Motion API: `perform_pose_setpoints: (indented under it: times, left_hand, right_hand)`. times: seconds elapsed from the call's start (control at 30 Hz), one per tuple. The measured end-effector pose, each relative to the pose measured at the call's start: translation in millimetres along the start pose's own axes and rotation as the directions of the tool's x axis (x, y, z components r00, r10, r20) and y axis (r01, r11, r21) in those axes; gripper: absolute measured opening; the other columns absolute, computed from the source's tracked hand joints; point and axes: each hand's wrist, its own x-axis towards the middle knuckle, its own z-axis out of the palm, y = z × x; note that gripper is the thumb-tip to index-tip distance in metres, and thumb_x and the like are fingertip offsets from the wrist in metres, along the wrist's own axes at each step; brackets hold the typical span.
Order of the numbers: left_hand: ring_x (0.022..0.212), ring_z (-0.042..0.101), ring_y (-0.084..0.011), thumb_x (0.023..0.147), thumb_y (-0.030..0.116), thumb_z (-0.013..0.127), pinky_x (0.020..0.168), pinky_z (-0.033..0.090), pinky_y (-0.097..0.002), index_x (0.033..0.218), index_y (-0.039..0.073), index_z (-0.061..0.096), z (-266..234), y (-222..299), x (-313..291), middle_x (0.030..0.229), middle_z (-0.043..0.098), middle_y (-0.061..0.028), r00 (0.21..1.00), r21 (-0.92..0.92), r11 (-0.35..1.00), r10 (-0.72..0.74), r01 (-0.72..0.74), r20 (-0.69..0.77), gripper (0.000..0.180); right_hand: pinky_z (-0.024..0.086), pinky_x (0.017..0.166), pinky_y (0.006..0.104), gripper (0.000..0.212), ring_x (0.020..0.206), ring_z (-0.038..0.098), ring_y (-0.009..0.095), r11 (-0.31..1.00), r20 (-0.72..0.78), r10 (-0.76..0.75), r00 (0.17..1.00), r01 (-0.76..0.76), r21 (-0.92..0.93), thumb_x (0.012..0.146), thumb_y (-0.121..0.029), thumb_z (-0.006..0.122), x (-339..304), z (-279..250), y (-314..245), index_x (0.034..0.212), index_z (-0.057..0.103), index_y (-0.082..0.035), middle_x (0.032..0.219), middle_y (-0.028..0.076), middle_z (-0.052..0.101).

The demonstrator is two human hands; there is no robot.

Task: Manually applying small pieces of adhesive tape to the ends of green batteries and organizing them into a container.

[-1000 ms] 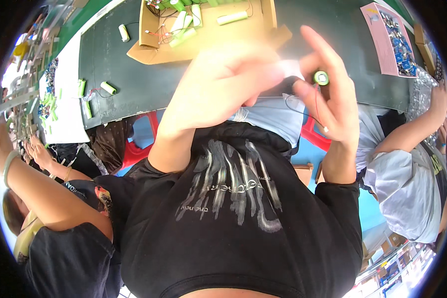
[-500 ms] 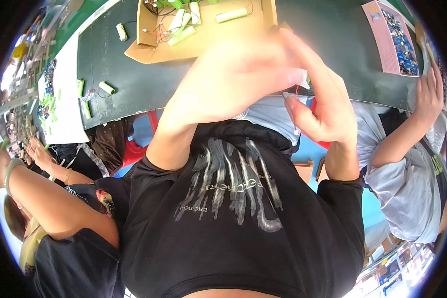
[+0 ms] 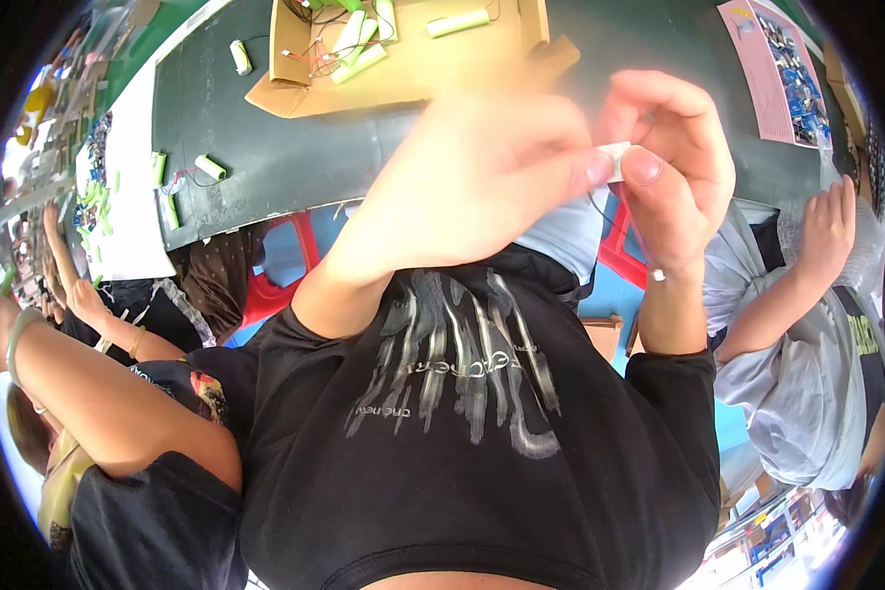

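In front of my chest, both hands meet around a small wired battery, mostly hidden by my fingers. Only its whitish end (image 3: 616,160), perhaps taped, shows between the thumbs. My left hand (image 3: 521,167), blurred by motion, pinches it from the left. My right hand (image 3: 674,162) grips the other side with thumb and curled fingers. A thin dark wire hangs below the fingers, and a small white connector (image 3: 658,275) lies against my right wrist. Beyond my hands stands an open cardboard box (image 3: 418,93) with several green batteries (image 3: 360,65) and their wires inside.
On the dark table (image 3: 295,157) lie loose green batteries (image 3: 210,167) at left and one near the box. A pink box (image 3: 747,69) of blue parts stands at far right. Co-workers sit on both sides; one's arm (image 3: 118,403) is close at left, another's hand (image 3: 828,224) at right.
My right hand has shifted to the right and its fingers have curled. The whitish end now shows more plainly between both thumbs. The co-worker's hand at right has moved lower.
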Motion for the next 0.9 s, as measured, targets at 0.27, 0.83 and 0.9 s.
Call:
perform_pose_setpoints:
  times: [0.27, 0.83, 0.9]
  left_hand:
    - [0.05, 0.049, -0.0082, 0.082, 0.006, 0.064, 0.048, 0.038, -0.0267, 0.078, 0.002, 0.059, 9.4, 12.9, -11.4, 0.057, 0.053, -0.002, 0.99, 0.204, 0.973, 0.124, -0.109, -0.063, 0.007]
    - [0.045, 0.047, -0.0199, 0.064, 0.01, 0.067, 0.045, 0.033, -0.0338, 0.064, 0.011, 0.052, 29.7, -8.4, -10.1, 0.053, 0.047, -0.002, 0.96, 0.851, 0.487, 0.271, -0.195, 0.066, 0.015]
    - [0.047, 0.048, -0.0197, 0.064, 0.009, 0.069, 0.046, 0.036, -0.0323, 0.073, 0.011, 0.062, 23.1, 16.7, -11.3, 0.057, 0.052, -0.0012, 0.793, 0.778, 0.466, 0.606, -0.422, 0.068, 0.012]
  right_hand:
    - [0.039, 0.061, 0.0202, 0.032, 0.072, 0.046, 0.009, 0.989, -0.052, 0.122, 0.991, -0.117, 0.086, 0.078, 0.006, 0.053, -5.7, 15.1, -3.7, 0.109, 0.047, 0.007, 0.086, 0.009, 0.05]
    - [0.031, 0.041, 0.0232, 0.015, 0.046, 0.036, 0.008, 0.879, 0.117, 0.077, 0.99, -0.123, 0.46, 0.083, 0.003, 0.051, -24.1, 2.5, -59.0, 0.087, 0.04, -0.006, 0.08, 0.008, 0.047]
    - [0.031, 0.041, 0.0249, 0.018, 0.043, 0.036, 0.01, 0.873, -0.082, 0.217, 0.973, -0.156, 0.463, 0.096, -0.018, 0.044, -8.7, -2.0, -48.9, 0.095, 0.052, -0.002, 0.084, 0.009, 0.05]
